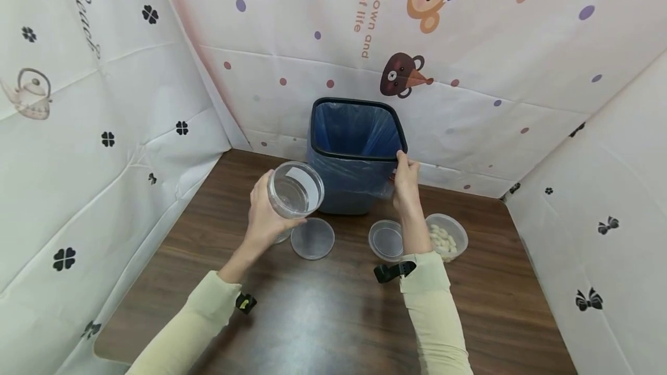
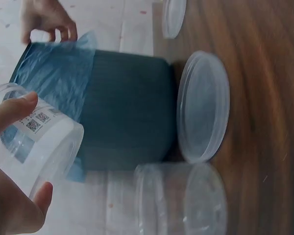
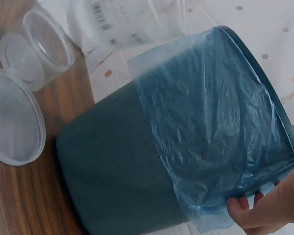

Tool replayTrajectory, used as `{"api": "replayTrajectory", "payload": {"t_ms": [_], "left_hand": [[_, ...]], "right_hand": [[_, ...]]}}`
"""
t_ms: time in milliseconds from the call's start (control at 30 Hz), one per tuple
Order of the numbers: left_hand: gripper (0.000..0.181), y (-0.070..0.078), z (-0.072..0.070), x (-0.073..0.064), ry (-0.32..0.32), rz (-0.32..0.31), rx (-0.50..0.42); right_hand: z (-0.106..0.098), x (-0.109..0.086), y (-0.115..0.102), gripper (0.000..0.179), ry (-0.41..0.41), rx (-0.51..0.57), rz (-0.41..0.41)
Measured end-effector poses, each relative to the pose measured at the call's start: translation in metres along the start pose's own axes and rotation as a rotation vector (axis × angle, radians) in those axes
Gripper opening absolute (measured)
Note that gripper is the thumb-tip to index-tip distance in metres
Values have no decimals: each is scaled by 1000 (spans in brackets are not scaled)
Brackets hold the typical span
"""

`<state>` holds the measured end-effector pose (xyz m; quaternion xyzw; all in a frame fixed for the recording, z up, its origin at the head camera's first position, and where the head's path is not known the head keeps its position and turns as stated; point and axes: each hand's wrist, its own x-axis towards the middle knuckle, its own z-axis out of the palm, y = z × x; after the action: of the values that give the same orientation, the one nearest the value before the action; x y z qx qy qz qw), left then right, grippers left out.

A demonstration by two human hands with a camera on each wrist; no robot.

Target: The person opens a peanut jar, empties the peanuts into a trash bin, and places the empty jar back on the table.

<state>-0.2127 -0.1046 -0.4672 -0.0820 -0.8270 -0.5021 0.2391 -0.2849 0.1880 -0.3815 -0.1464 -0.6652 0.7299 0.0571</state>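
Observation:
My left hand (image 1: pixel 260 213) grips a clear round plastic container (image 1: pixel 293 208) around its side, tilted left of the trash bin (image 1: pixel 344 195). A white label with printed codes shows on the container's wall in the left wrist view; I see no contents. The dark blue bin stands upright, with a thin translucent blue liner (image 3: pixel 220 132) folded over its black rim (image 1: pixel 359 157). At the rim's front right corner, my right hand (image 1: pixel 406 181) pinches the edge and liner, fingers outside; part of its grip is hidden.
Before the bin lies a round clear lid (image 1: pixel 312 239), with another clear container (image 2: pixel 186 200) beside it. Right of these are a second lid (image 1: pixel 384 240) and a tub (image 1: pixel 460 230) of pale pieces, partly behind my right arm. Printed cloth walls (image 1: pixel 260 91) surround the wooden table (image 1: pixel 312 317).

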Motion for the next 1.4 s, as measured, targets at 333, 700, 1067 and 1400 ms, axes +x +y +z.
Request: {"api": "replayTrajectory", "payload": {"t_ms": [333, 700, 1067, 1400], "left_hand": [[135, -7, 34, -27, -135, -75, -52], [134, -4, 44, -17, -147, -107, -69], [131, -10, 52, -6, -121, -145, -87], [132, -16, 88, -33, -259, -211, -141]], "right_hand": [[8, -2, 0, 27, 84, 93, 95], [5, -3, 2, 41, 82, 82, 136], [4, -5, 1, 51, 56, 72, 135], [7, -8, 0, 29, 26, 95, 45]]}}
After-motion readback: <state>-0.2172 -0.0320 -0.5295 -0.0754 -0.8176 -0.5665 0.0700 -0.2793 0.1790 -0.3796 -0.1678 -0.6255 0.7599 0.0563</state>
